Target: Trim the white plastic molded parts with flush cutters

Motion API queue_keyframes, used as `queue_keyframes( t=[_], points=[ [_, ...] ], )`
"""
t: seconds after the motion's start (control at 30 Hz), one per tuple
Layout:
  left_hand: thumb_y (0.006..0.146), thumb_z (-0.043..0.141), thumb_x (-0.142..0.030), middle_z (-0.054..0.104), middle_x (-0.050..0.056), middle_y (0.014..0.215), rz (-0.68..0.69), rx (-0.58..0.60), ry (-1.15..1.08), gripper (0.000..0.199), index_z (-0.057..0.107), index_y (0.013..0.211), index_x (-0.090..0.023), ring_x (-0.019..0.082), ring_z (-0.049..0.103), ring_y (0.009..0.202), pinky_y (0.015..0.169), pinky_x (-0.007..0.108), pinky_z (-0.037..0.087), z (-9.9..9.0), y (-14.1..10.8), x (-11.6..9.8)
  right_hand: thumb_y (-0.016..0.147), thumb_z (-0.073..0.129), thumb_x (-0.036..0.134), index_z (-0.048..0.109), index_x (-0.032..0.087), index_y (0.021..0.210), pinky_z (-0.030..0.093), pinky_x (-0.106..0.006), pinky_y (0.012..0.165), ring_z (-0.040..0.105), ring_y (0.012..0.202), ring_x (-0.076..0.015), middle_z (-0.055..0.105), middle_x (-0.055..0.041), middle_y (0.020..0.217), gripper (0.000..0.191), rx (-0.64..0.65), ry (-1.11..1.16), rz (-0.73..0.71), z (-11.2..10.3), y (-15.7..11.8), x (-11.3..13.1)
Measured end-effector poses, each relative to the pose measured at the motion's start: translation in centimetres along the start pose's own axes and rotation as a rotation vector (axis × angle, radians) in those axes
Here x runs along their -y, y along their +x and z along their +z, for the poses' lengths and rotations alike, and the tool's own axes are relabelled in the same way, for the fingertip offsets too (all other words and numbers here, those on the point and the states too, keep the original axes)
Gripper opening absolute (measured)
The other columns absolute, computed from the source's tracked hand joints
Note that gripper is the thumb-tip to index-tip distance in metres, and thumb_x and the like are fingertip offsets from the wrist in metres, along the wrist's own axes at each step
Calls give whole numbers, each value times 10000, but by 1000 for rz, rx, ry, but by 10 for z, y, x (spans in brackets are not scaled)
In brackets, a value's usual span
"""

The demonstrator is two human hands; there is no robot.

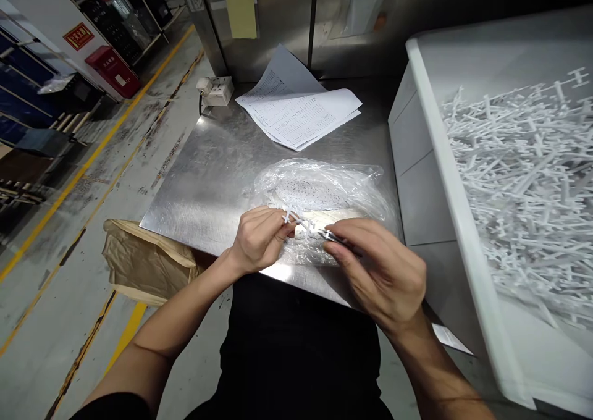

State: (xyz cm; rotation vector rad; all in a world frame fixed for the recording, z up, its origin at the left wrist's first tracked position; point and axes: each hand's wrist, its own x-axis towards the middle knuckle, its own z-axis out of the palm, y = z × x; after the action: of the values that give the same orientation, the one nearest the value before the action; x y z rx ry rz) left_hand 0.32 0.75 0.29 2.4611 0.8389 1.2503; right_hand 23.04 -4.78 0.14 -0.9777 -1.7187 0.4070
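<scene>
My left hand (pixel 257 238) is closed, pinching one end of a small branched white plastic sprue (pixel 306 223) between thumb and fingers. In my right hand (pixel 386 265), closed as well, is a slim dark pointed tool (pixel 341 241); its tip is at the sprue's right end. The fingers cover most of the tool, so I cannot tell its exact kind. Beneath both hands a clear plastic bag (pixel 319 182) lies on the metal table (pixel 194 179), with many small dark-specked pieces inside.
A large white bin (pixel 421 99) heaped with white sprues (pixel 532 191) stands on the right. Printed sheets (pixel 301 114) and a power socket (pixel 218 91) sit at the table's back. An open brown paper bag (pixel 148 265) is beside the table's left front edge.
</scene>
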Motion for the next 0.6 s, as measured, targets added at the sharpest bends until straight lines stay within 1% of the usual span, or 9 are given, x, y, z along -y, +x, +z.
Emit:
queue_keyframes(
  t=[0.07,0.13,0.17,0.23,0.3,0.37,0.43,0.53,0.6],
  points=[
    [1104,570,-137,697,11,769,-10,-5,-17,257,600,852,-177,119,655,692,690,259,501,-1,1,-1,1017,782,143,744,235,1226,583,-306,765,733,855,-182,773,-38,1013,231,-57,-31,67,0,-1,0],
    [1111,566,-150,699,7,767,-30,-16,-57,262,612,855,-176,115,667,704,697,250,518,-2,1,-1,1044,758,193,738,246,1204,557,-299,704,712,794,-178,762,-27,959,170,-71,-81,125,1,-2,-1],
    [1113,568,-157,703,5,769,-53,-25,-93,259,623,861,-175,111,671,705,697,244,526,-2,0,-2,1059,743,223,731,247,1195,551,-300,692,709,783,-181,757,-28,948,139,-62,-103,141,1,-2,-1],
    [1120,569,-173,725,8,798,-143,-35,-210,220,655,918,-173,101,676,694,686,230,543,-3,-4,-2,1082,716,282,708,242,1200,550,-303,686,702,757,-181,753,-33,945,125,-24,-132,148,3,-2,0],
    [1126,573,-202,756,21,862,-259,-22,-356,131,672,1046,-174,100,695,686,672,225,565,-3,-10,-2,1094,703,333,683,231,1237,555,-302,685,697,727,-178,752,-33,934,176,33,-150,122,6,-2,0],
    [1129,581,-236,764,35,932,-332,3,-456,94,652,1148,-178,109,730,705,674,226,591,-2,-15,-1,1103,690,365,658,217,1285,560,-304,690,702,717,-181,751,-30,911,236,90,-159,66,10,-2,0],
    [1124,597,-251,747,30,948,-328,31,-463,83,640,1154,-187,113,747,728,679,218,598,0,-17,-1,1116,670,388,635,210,1319,567,-310,714,719,742,-188,761,-36,917,272,129,-159,11,14,-3,-1],
    [1114,603,-245,705,-3,869,-240,77,-379,61,639,1106,-196,98,704,682,632,196,550,0,-12,-2,1131,641,404,611,215,1319,568,-316,742,730,786,-194,777,-50,966,269,153,-161,-32,18,-3,-2],
    [1107,602,-228,681,-22,806,-182,85,-316,54,635,1075,-199,93,661,639,602,197,511,-1,-8,-4,1136,629,392,605,209,1286,559,-321,748,725,804,-201,773,-58,980,238,164,-177,-59,21,-3,-3]
  ],
)
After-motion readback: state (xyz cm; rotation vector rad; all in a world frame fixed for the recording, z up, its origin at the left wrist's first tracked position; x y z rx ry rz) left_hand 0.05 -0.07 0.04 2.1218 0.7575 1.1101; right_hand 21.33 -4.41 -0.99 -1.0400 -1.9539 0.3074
